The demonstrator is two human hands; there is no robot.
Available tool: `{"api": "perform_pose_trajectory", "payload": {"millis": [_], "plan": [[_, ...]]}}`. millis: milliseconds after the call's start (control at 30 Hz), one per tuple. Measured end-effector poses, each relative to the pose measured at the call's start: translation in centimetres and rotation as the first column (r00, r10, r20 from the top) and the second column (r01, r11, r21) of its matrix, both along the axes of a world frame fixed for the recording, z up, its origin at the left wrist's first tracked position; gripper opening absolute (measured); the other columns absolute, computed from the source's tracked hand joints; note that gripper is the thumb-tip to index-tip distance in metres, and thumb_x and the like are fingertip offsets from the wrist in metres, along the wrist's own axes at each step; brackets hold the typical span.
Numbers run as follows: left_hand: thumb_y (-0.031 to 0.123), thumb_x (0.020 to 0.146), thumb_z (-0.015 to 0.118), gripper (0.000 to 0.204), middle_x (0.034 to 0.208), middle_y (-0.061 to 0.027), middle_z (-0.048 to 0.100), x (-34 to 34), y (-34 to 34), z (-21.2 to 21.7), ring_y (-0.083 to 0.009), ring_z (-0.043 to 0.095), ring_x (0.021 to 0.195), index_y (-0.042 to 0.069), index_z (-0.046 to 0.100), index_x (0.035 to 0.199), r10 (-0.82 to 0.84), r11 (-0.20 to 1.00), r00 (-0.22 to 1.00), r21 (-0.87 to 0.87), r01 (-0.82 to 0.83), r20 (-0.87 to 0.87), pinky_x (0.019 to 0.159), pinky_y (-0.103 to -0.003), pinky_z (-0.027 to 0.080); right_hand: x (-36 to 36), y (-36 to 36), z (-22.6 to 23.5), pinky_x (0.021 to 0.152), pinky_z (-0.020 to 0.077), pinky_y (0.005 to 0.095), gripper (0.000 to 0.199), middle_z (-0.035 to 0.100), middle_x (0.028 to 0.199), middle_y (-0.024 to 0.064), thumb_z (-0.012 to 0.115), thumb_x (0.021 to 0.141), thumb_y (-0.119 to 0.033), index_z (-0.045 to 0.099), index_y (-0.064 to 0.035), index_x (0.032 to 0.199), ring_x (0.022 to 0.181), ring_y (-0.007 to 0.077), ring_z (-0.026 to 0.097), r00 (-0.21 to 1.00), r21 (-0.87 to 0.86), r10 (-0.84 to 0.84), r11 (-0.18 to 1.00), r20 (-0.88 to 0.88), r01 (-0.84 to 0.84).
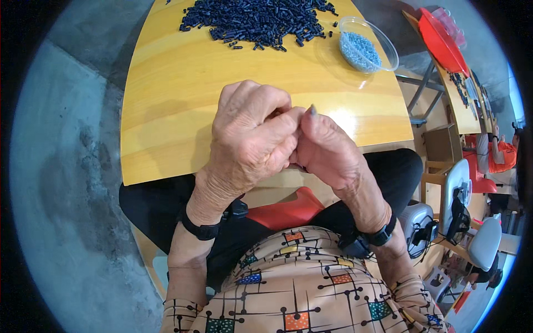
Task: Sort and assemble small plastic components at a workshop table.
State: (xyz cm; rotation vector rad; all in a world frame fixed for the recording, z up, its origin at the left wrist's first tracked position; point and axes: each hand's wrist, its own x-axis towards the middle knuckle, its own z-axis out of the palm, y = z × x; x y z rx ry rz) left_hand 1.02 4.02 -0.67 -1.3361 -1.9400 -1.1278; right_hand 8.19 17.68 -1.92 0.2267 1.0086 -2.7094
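Note:
My left hand [250, 133] and my right hand [328, 149] meet above the near edge of the yellow table [172, 111]. The fingers of both are curled in and pressed together, and whatever lies between them is hidden. My right thumb points upward beside the left fingers. Beyond my hands, at the far side of the tabletop, spreads a heap of small dark tube-shaped parts [261, 19]. A round clear plastic bowl [390, 51] stands at the far right, holding many tiny pale-blue, see-through pieces [358, 53].
A red seat [288, 210] shows between my legs under the table edge. On the left is a grey wall [61, 166]. To the right, another table bears a red basin [441, 41]; grey chairs [456, 188] and a person in orange [504, 156] are beyond.

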Motion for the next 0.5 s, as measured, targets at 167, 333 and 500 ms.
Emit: {"api": "perform_pose_trajectory", "payload": {"millis": [167, 333, 500], "plan": [[0.005, 0.056, 0.068, 0.02, 0.077, -0.0052, 0.054, 0.1, 0.0, 0.1, -0.0234, 0.053, 0.073, 0.004, 0.065, 0.076, -0.02, 1.0, 1.0, -0.006, 0.02, -0.02, 0.074, -0.04, 0.042, -0.1, 0.5, -0.5, 0.065, 0.0468, 0.0248, 0.03, 0.057, 0.073, -0.0007, 0.056, 0.085, -0.038, 0.06, -0.0087, 0.08, 0.069, 0.0105, 0.055, 0.996, 0.079, 0.049, 0.996, -0.074, -0.044], [0.009, 0.056, 0.069, 0.022, 0.078, -0.0052, 0.054, 0.3, -0.4, 0.2, -0.0234, 0.053, 0.074, 0.005, 0.065, 0.077, -0.018, 1.0, 0.999, -0.015, 0.018, -0.044, 0.08, -0.044, 0.042, -0.4, 0.8, -0.2, 0.064, 0.0468, 0.0238, 0.034, 0.06, 0.075, 0.0025, 0.063, 0.08, -0.037, 0.062, -0.0047, 0.092, 0.068, 0.0116, 0.056, 0.984, 0.057, 0.14, 0.989, -0.113, -0.134], [0.013, 0.056, 0.07, 0.027, 0.079, -0.0055, 0.055, 0.4, -0.2, 0.3, -0.023, 0.053, 0.074, 0.006, 0.066, 0.082, -0.032, 0.998, 0.999, -0.047, 0.031, -0.019, 0.083, -0.046, 0.041, -0.7, 1.8, -0.6, 0.062, 0.0454, 0.0237, 0.034, 0.06, 0.072, 0.0041, 0.065, 0.078, -0.034, 0.064, -0.0019, 0.092, 0.064, 0.0123, 0.055, 0.976, 0.097, 0.168, 0.983, -0.138, -0.156]]}}
